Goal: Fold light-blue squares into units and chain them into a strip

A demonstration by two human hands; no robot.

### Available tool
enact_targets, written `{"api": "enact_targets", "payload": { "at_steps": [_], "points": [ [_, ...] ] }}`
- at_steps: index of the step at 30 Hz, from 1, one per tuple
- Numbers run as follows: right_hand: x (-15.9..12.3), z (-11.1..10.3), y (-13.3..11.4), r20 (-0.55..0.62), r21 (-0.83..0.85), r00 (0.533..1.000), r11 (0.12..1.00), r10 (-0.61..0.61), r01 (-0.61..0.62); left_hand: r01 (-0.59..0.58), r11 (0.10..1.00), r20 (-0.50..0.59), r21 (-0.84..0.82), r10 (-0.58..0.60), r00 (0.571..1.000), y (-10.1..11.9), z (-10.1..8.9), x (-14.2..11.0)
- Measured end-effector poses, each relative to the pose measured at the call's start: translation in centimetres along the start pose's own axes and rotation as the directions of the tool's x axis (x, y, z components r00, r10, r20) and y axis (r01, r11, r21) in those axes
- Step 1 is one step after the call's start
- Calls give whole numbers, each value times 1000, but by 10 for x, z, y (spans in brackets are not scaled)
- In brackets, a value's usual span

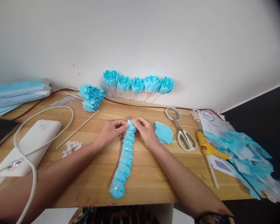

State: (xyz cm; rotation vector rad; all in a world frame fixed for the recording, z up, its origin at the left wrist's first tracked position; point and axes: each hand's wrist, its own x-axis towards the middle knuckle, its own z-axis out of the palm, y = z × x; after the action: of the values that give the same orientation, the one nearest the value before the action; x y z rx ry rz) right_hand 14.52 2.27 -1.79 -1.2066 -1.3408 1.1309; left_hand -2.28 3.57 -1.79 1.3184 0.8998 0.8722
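Across most of the view, the bench [154, 185] is spread. At three o'clock from its middle, a heap of blue scraps [254, 155] is seen; at nine o'clock, a white power bank [40, 140]. In the middle, a pleated blue strip [126, 155] is stretched towards six o'clock. Its twelve-o'clock end is pinched by the left hand [115, 129], with thumb and fingers closed on one edge, and by the right hand [144, 129], closed similarly on the other. Towards two o'clock, scissors [181, 131], a blue stack [163, 133] and a tape roll [167, 114] are placed.
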Motion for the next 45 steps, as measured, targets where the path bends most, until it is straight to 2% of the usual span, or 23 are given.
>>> {"api": "enact_targets", "payload": {
  "at_steps": [11,15,21,27,30,33,37,42,45],
  "points": [
    [-2,1,0,5,-85,999,995,-52,52,3,1000,-12,-9,-3,1000,1,1,0],
    [-1,0,3,-34,-16,999,1000,-16,15,9,1000,-66,-26,-10,998,2,0,1],
    [-1,0,6,35,67,997,996,63,-66,-3,999,-138,-54,-5,990,3,0,0],
    [-2,-1,0,66,56,998,998,3,-6,-13,996,-166,-87,-2,986,3,1,-1],
    [-2,-1,-3,97,17,995,999,-35,33,-15,996,-165,-93,-1,986,2,0,0],
    [-2,0,-4,104,3,995,1000,-1,0,-24,996,-149,-88,10,989,0,-1,1],
    [-3,1,-2,54,-39,998,999,24,-22,-51,996,-104,-69,44,994,0,-2,0],
    [-2,1,-1,-14,-59,1000,998,-20,19,-33,982,-63,-184,21,998,3,-1,-2],
    [-1,1,-1,-34,-71,999,997,-26,24,6,992,-58,-125,-13,998,6,-1,-1]
  ]
}}
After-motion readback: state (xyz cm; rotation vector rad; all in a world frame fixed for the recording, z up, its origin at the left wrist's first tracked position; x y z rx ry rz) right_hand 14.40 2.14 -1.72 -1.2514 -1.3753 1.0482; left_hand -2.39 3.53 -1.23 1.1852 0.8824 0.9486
